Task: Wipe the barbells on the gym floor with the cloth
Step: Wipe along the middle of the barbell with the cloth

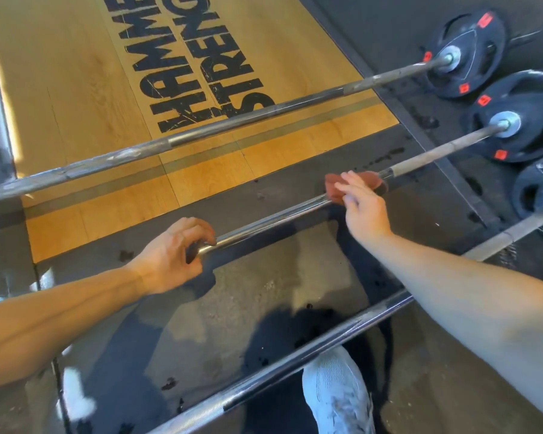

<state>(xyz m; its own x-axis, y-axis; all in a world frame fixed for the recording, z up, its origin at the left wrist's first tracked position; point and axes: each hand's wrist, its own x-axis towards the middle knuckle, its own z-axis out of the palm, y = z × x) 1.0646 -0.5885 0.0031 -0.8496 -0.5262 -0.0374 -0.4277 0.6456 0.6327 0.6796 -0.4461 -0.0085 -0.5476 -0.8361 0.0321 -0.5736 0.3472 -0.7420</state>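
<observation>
Three barbells lie side by side on the gym floor. My left hand point(173, 253) grips the shaft of the middle barbell point(273, 219) near its left part. Further right on the same shaft, my right hand point(362, 206) holds a reddish-brown cloth point(339, 187) wrapped over the bar, fingers curled on it. The far barbell point(220, 126) crosses the wooden platform. The near barbell point(295, 352) runs under my right forearm.
Black weight plates with red tags point(467, 54) point(520, 117) point(539, 198) sit on the bars' right ends. A wooden platform point(76, 89) with black lettering lies beyond. My white shoe point(339, 396) stands just behind the near bar. Dark rubber flooring point(263, 292) shows wet spots.
</observation>
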